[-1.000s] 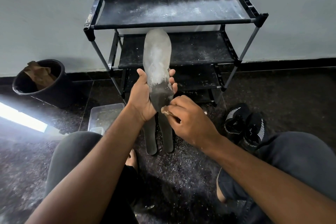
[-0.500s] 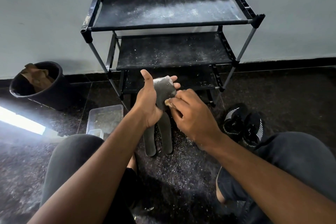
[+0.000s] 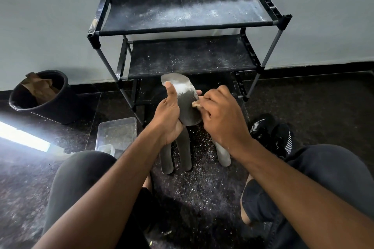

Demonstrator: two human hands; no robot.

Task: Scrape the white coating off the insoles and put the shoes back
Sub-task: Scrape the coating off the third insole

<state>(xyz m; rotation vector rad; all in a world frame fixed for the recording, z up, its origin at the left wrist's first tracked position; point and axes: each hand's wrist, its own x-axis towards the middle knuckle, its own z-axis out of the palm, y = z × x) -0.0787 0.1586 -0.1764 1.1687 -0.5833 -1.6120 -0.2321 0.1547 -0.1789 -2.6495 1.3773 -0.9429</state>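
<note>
Grey insole (image 3: 187,107) gripped in left hand (image 3: 169,119).

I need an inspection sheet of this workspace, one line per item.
Surface: dark speckled floor, strewn with white scrapings.
Job's things: grey insole, white coating remains near its top; three grey insoles on the floor; black striped shoes at right.
Clutter: clear plastic tray; black bucket holding brown paper.
Grippers: left hand holds the insole; right hand pinches a small tan scraper against it.
Cables: nothing seen.
Surroundings: dusty black shoe rack, grey wall.
</note>
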